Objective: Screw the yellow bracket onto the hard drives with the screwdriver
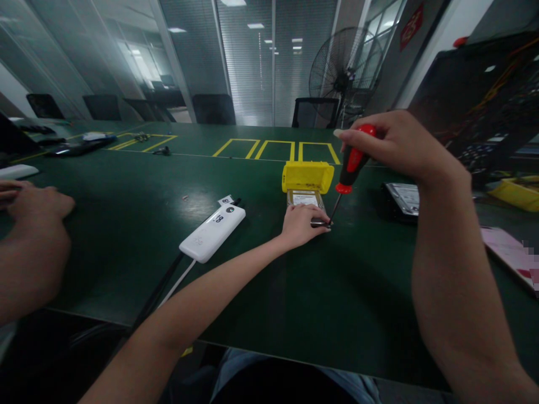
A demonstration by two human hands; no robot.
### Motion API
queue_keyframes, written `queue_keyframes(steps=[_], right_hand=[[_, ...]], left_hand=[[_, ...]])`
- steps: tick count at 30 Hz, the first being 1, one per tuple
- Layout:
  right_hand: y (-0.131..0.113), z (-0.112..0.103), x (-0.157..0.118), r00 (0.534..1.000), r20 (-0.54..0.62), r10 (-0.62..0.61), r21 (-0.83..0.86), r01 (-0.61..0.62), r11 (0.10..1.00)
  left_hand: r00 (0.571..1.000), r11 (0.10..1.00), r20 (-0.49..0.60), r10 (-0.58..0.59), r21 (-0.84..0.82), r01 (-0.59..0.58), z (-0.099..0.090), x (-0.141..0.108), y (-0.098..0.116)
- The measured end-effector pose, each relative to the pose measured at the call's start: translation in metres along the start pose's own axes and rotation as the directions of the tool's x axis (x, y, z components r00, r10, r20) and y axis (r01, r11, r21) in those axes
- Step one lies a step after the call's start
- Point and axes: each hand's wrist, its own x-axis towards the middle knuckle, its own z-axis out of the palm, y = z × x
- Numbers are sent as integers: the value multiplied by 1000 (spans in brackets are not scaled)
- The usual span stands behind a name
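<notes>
My right hand (387, 137) is wrapped round the red and black handle of a screwdriver (354, 160), held at a steep tilt with its shaft pointing down. Its tip meets a small dark metal piece (320, 223) at the fingertips of my left hand (302, 223). That left hand is closed over the near end of a hard drive (305, 197) with a white label, partly hiding it. Whether the dark piece belongs to the drive, I cannot tell. Just behind the drive is an open yellow plastic box (307, 177), with small dark bits in it.
A white power bank (213, 233) with cables lies left of my arm. To the right are another hard drive (402, 199), a pink flat object (509, 252) and a yellow tray (517, 191). Another person's hand (40, 205) rests at the far left of the green table (261, 303).
</notes>
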Motion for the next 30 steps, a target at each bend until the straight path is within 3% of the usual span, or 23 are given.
queue_keyframes(steps=[3, 10, 21, 30], right_hand=[[-2, 0, 0, 998, -21, 59, -121, -61, 991], [3, 0, 1, 993, -15, 119, -79, -119, 990], [-3, -2, 0, 997, 71, 12, 107, -20, 994], [1, 0, 0, 999, 44, 33, -15, -32, 999]], left_hand=[[1000, 1000, -8, -2, 0, 2, 0, 0, 1], [1000, 1000, -20, -6, -12, 6, 0, 1, 1], [1000, 1000, -25, 10, -6, -10, 0, 0, -1], [1000, 1000, -15, 3, 2, -2, 0, 1, -1]])
